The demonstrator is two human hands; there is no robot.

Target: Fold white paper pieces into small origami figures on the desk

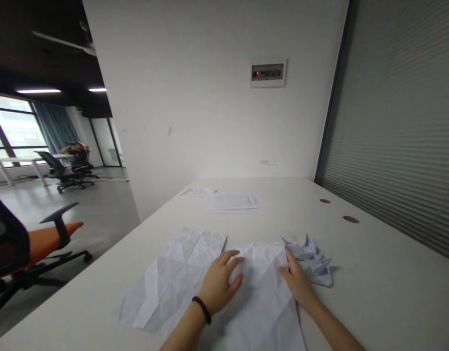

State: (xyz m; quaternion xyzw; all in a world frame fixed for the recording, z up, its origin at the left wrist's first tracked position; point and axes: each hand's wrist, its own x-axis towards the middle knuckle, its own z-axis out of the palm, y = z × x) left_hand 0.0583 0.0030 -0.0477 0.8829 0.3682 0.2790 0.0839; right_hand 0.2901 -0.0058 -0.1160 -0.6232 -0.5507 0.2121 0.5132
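In front of me a creased sheet of white paper [263, 287] lies on the white table, its surface covered with fold lines. My left hand [222, 280], with a dark band at the wrist, hovers over or rests on its left part, fingers apart and curved. At the sheet's right edge, my right hand [295, 278] pinches the paper between thumb and fingers. A second creased sheet [173, 278] is spread flat to the left, partly behind my left arm. Just beyond my right hand sits a crumpled, folded paper piece [314, 261] with pointed ridges.
Printed sheets [232, 201] lie farther back on the table [374, 282]. Two round holes sit near its right side, by a ribbed glass partition [400, 122]. A wall with an electrical box [268, 72] stands behind. An orange-seated chair [45, 241] is at left; a person [78, 151] sits far off.
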